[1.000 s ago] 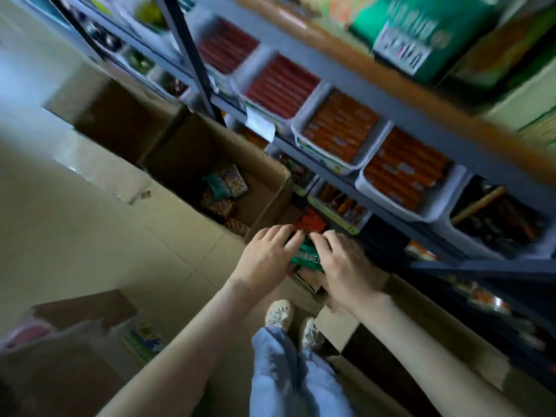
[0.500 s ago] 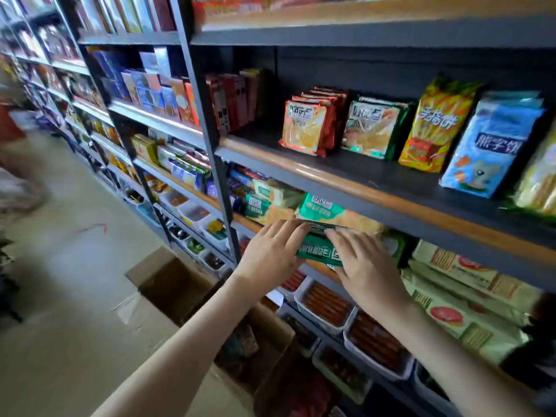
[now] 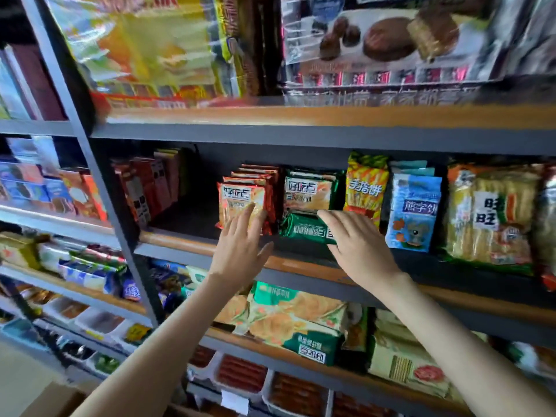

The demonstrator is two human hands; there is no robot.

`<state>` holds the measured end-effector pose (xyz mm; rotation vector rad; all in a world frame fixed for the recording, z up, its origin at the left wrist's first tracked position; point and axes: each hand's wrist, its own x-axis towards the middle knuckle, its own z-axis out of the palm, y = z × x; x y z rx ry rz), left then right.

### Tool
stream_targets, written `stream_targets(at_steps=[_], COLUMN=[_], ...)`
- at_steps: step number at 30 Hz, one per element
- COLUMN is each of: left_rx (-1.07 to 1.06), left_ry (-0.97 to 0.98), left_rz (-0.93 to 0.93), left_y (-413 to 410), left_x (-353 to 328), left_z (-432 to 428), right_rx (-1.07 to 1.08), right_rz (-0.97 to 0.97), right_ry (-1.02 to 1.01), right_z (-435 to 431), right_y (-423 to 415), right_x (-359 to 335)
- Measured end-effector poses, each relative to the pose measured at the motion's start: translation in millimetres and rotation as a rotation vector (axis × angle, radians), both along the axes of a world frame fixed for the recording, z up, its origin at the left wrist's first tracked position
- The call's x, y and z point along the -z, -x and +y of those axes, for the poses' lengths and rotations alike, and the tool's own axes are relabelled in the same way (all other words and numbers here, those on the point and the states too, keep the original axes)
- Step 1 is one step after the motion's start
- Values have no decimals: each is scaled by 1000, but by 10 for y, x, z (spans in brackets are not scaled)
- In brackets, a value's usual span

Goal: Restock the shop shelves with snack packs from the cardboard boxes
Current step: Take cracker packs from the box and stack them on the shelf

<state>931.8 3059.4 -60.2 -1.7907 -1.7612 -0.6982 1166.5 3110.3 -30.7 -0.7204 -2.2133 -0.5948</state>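
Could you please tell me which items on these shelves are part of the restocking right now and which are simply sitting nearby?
In use:
- green snack pack, lying flat under the right hand
- left hand, open by the orange packs
- upright green packs behind

Sitting nearby:
- yellow stick-biscuit bag
- blue bear-biscuit bag
- sausage trays

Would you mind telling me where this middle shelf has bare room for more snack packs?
The one bare patch lies on the middle shelf, bordered by the red boxes on the left and the orange packs on the right. From the orange packs rightward it is crowded: green packs, yellow pack, blue pack stand side by side.
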Motion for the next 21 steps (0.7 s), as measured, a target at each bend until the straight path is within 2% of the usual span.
stream_targets(at_steps=[4,10,13,17,21], left_rx=[30,-75,-49,48,-28], left_ry=[24,255,340,301,341], left_rz=[37,107,126,92,162], left_y=[339,797,871,868,883], left_x=[-64,-102,-42,-24,-39], left_z=[304,674,807,926,963], right_rx=[103,236,356,515,578], right_rz=[-87,-221,-239,-160,-269], right_ry=[124,340,291,159,403], right_z=[362,783,991,1155,1247], right_y=[266,551,680,846,910], right_x=[-54,-141,-151,-139,-27])
